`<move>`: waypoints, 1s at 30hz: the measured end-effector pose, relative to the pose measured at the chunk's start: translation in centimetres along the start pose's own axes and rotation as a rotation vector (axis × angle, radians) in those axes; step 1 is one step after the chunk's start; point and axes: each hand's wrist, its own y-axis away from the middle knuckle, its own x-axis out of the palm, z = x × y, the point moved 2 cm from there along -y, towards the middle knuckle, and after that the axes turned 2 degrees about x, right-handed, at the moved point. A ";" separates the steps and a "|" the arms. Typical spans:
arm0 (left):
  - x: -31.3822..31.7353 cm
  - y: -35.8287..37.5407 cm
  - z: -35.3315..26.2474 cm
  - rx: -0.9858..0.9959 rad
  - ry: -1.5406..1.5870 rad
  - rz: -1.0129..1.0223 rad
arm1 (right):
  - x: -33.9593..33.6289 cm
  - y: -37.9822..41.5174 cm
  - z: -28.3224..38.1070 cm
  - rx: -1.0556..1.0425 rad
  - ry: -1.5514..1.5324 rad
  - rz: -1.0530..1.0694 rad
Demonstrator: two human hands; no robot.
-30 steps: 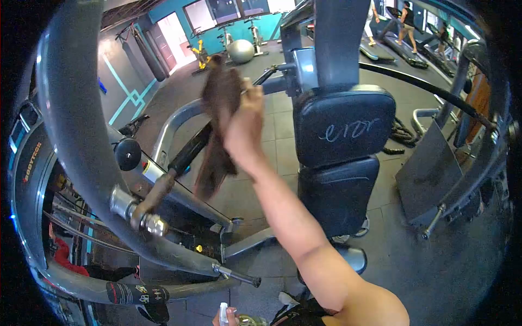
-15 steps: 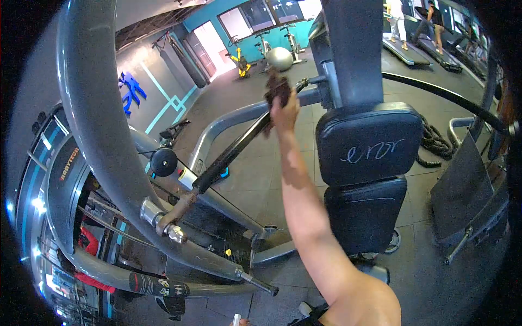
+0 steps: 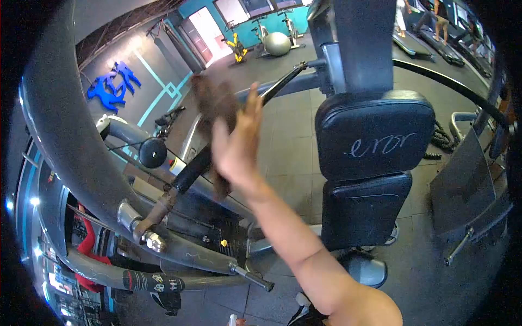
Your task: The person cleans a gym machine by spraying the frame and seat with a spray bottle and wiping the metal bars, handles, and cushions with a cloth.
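A blurred brown cloth (image 3: 215,103) lies over the black padded bar (image 3: 197,165) of a grey exercise machine. My right hand (image 3: 239,144) presses this cloth to the bar with its palm, fingers stretched upward and thumb to the left. Part of the cloth hangs below the bar. At the bottom edge, a small part of my left hand (image 3: 241,322) shows around a white-topped object (image 3: 232,319) that looks like a bottle; most of both is cut off.
A black backrest (image 3: 375,138) marked "eror" and a seat pad (image 3: 370,212) stand to the right. A thick grey frame tube (image 3: 60,125) curves along the left. A peg (image 3: 253,278) sticks out low. Exercise bikes, a silver ball (image 3: 277,44) and people on treadmills are farther back.
My right hand and the cloth have slid down the bar, toward the lower left and closer to me. The view has shifted slightly. My left hand stays at the bottom edge.
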 end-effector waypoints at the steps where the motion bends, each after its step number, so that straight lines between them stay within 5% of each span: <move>1: -0.5 -2.3 3.7 0.020 -0.012 -0.071 | -0.2 -2.0 -1.8 0.038 0.068 0.017; 4: -2.1 -3.3 4.4 0.226 -0.077 0.273 | -0.5 -8.1 -10.8 0.194 -0.006 -0.163; 8: -2.0 0.6 1.1 0.191 0.106 0.139 | -2.1 -14.2 -13.9 0.394 0.348 -0.083; 11: -2.2 3.1 0.6 0.254 0.168 0.050 | -1.7 -13.4 -14.9 0.108 0.442 -0.113; 14: -1.9 0.1 3.5 0.266 0.240 0.093 | -2.1 -7.1 -7.5 -0.087 0.309 0.229; 16: -1.9 0.1 3.9 0.302 0.254 0.139 | -1.7 -2.5 -4.5 0.044 -0.004 0.183; 18: -2.2 0.3 3.0 0.310 0.219 0.153 | -2.5 -0.3 1.5 -0.043 -0.179 0.533; 21: -2.0 -2.7 3.3 0.668 0.250 0.274 | -1.4 2.2 8.3 -0.165 -0.116 0.699; 23: -1.9 -3.5 2.1 0.795 0.328 0.337 | -1.3 4.2 13.0 0.188 0.040 0.814; 26: -2.9 -3.6 -3.2 1.160 0.098 0.346 | -0.6 7.7 13.7 -0.473 0.222 0.552; 30: -5.0 0.7 -14.9 1.568 0.188 0.261 | -6.1 10.8 12.9 0.080 -0.274 0.640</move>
